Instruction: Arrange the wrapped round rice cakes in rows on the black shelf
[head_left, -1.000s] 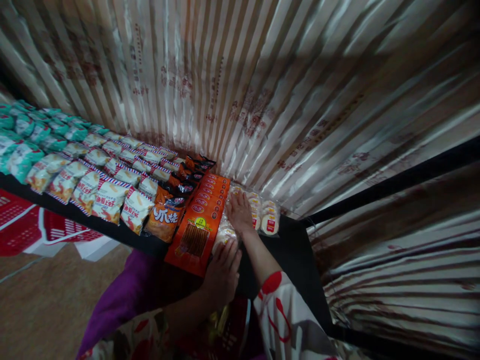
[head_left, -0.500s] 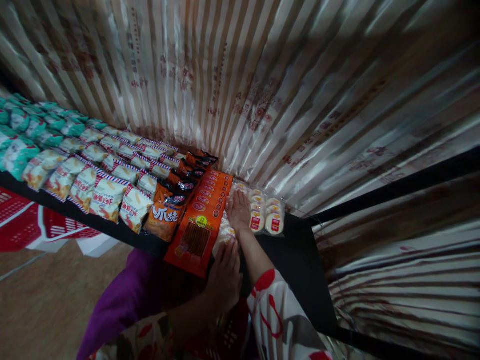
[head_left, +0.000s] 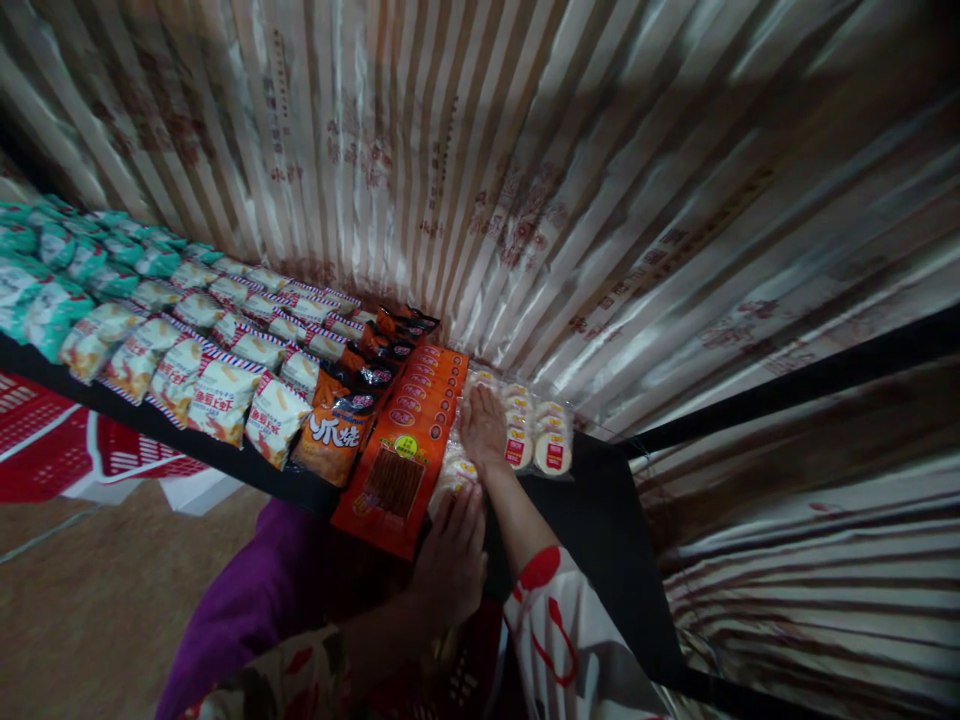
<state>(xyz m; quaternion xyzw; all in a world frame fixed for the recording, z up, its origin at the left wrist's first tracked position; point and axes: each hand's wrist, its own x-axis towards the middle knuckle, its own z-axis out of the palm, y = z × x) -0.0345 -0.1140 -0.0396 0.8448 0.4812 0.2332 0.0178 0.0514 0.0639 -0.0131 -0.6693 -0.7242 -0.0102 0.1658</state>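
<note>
Flat and palm-down, the right hand (head_left: 484,425) rests on a row of clear-wrapped round white crackers (head_left: 459,462), its fingers stretched out rather than curled round anything. Lower down, the left hand (head_left: 454,560) sets its fingertips on the near end of that same row; its thumb side is in such shadow that I can't make out whether it pinches the wrapper or only presses it.

The crackers under the hands lie on a black shelf (head_left: 607,530), just beside a line of overlapping orange snack packets (head_left: 394,475) on their left. To the right of the right hand are two more rows of the white crackers, with red labels (head_left: 553,456) showing at the front.

Farther left along the shelf I see brown-orange bags with dark tops (head_left: 334,435), then white snack bags with striped edges (head_left: 221,400), then teal bags (head_left: 56,315) at the far end. Pleated, shiny printed sheeting (head_left: 420,190) hangs behind them all. Below the shelf on the left sits a red basket (head_left: 45,440), and purple cloth (head_left: 240,610) covers the person's leg.
</note>
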